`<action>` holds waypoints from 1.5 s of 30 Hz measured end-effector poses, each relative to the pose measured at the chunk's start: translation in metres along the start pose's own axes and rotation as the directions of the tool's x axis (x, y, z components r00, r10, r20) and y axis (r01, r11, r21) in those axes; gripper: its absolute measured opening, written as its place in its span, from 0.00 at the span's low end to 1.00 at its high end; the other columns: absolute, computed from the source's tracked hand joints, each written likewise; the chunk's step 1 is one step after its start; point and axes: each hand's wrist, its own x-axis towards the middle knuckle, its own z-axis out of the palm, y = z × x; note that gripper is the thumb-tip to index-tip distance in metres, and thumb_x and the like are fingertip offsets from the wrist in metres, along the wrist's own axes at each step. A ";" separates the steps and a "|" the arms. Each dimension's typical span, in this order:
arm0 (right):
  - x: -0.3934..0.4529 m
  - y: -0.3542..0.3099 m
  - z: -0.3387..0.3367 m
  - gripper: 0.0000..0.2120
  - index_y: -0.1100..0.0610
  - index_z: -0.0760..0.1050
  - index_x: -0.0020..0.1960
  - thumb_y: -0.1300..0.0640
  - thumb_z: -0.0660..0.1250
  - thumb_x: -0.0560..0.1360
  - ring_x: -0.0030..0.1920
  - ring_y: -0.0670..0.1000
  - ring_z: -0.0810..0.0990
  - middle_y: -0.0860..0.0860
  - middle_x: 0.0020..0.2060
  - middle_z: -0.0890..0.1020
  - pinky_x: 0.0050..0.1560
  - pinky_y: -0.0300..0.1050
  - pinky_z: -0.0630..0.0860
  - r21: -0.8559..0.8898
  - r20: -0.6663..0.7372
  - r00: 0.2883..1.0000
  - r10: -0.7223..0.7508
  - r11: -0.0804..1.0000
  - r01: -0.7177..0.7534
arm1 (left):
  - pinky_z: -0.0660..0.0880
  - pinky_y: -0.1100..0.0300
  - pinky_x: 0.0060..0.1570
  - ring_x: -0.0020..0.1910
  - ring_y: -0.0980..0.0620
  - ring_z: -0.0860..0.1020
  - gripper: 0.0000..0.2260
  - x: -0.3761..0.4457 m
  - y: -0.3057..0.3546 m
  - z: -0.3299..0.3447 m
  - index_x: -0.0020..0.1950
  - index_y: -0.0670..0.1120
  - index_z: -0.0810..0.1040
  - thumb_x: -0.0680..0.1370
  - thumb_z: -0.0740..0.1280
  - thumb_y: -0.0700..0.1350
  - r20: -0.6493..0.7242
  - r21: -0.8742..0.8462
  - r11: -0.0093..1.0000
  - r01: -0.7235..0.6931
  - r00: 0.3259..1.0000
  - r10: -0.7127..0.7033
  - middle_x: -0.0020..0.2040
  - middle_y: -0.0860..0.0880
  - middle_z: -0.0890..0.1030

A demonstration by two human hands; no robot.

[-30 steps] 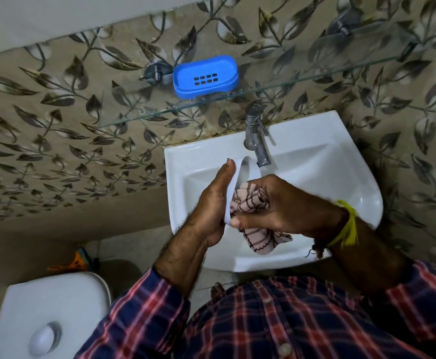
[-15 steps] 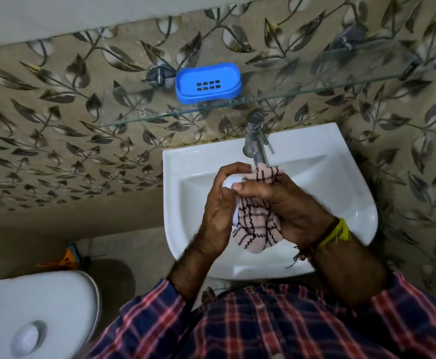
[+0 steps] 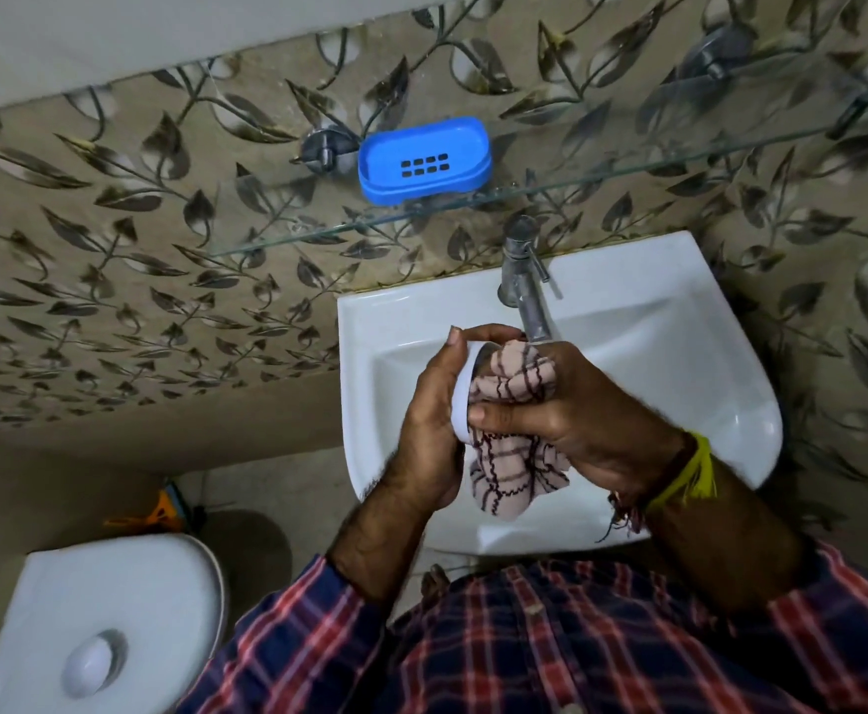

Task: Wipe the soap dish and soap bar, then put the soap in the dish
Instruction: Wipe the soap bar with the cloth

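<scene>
A white soap bar [image 3: 462, 399] stands on edge in my left hand [image 3: 429, 420], over the white sink [image 3: 679, 353]; only its thin rim shows. My right hand [image 3: 571, 414] presses a crumpled pink checked cloth [image 3: 512, 456] against the soap's face. The cloth's loose end hangs down below both hands. The blue soap dish [image 3: 424, 159] sits with nothing in it on the glass shelf [image 3: 628, 167] above the sink, apart from both hands.
A steel tap [image 3: 522, 280] stands at the sink's back edge, just beyond my fingers. A white toilet cistern [image 3: 102, 626] is at the lower left. An orange object [image 3: 164, 507] lies on the floor by the wall. Leaf-patterned tiles cover the wall.
My right hand and the cloth have shifted up across the soap's face and back down a little. My left hand has curled more tightly around the bar. The dish has not moved.
</scene>
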 end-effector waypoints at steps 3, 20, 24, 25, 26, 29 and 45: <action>0.002 0.001 -0.001 0.16 0.72 0.77 0.60 0.76 0.69 0.72 0.53 0.57 0.84 0.67 0.53 0.83 0.54 0.48 0.83 0.000 -0.043 0.999 0.007 1.000 -0.007 | 0.74 0.42 0.64 0.60 0.36 0.81 0.27 -0.001 -0.005 -0.002 0.63 0.41 0.79 0.81 0.57 0.61 -0.035 0.016 1.000 0.024 0.999 -0.024 0.58 0.35 0.83; 0.004 0.000 -0.003 0.11 0.76 0.75 0.55 0.77 0.69 0.72 0.46 0.54 0.82 0.62 0.45 0.82 0.50 0.46 0.82 -0.068 -0.013 0.999 0.051 0.996 -0.052 | 0.82 0.52 0.49 0.50 0.44 0.85 0.22 0.007 -0.001 -0.006 0.59 0.44 0.82 0.80 0.59 0.59 -0.013 0.110 0.993 0.036 0.999 -0.035 0.50 0.41 0.86; 0.002 0.007 0.003 0.14 0.73 0.76 0.59 0.76 0.68 0.73 0.47 0.54 0.84 0.62 0.47 0.83 0.51 0.46 0.83 0.053 -0.126 0.992 0.011 0.999 -0.004 | 0.78 0.46 0.59 0.54 0.42 0.84 0.23 0.004 0.000 -0.005 0.59 0.45 0.83 0.80 0.60 0.61 -0.008 0.093 0.993 0.077 0.997 -0.077 0.53 0.40 0.86; 0.001 0.010 0.004 0.15 0.73 0.77 0.59 0.76 0.68 0.73 0.49 0.55 0.84 0.64 0.49 0.83 0.53 0.48 0.83 0.034 -0.119 0.993 0.001 0.999 0.003 | 0.77 0.45 0.60 0.53 0.42 0.84 0.23 0.003 0.002 -0.006 0.59 0.44 0.83 0.80 0.60 0.60 -0.008 0.093 0.993 0.079 0.997 -0.078 0.52 0.40 0.86; 0.000 0.010 0.004 0.15 0.73 0.77 0.59 0.76 0.69 0.72 0.50 0.56 0.83 0.66 0.50 0.83 0.55 0.50 0.82 -0.005 -0.084 0.996 -0.011 1.000 0.010 | 0.78 0.46 0.58 0.52 0.42 0.84 0.22 0.002 0.004 -0.007 0.59 0.44 0.83 0.80 0.60 0.60 -0.014 0.105 0.992 0.075 0.997 -0.074 0.51 0.40 0.86; -0.004 0.008 -0.003 0.15 0.73 0.77 0.57 0.74 0.71 0.71 0.52 0.59 0.83 0.69 0.52 0.83 0.58 0.55 0.80 -0.071 0.052 0.999 -0.016 0.997 0.019 | 0.81 0.50 0.51 0.47 0.44 0.85 0.22 0.001 0.002 -0.005 0.59 0.44 0.82 0.80 0.61 0.60 -0.044 0.142 0.988 0.062 0.997 -0.056 0.47 0.41 0.86; -0.003 -0.008 -0.007 0.07 0.64 0.74 0.49 0.67 0.69 0.73 0.37 0.48 0.78 0.53 0.35 0.75 0.41 0.40 0.79 0.323 0.009 0.999 0.049 0.945 -0.050 | 0.73 0.33 0.67 0.67 0.39 0.79 0.32 -0.004 -0.007 0.006 0.74 0.51 0.71 0.79 0.55 0.71 0.013 0.439 0.860 -0.261 0.959 0.284 0.64 0.41 0.82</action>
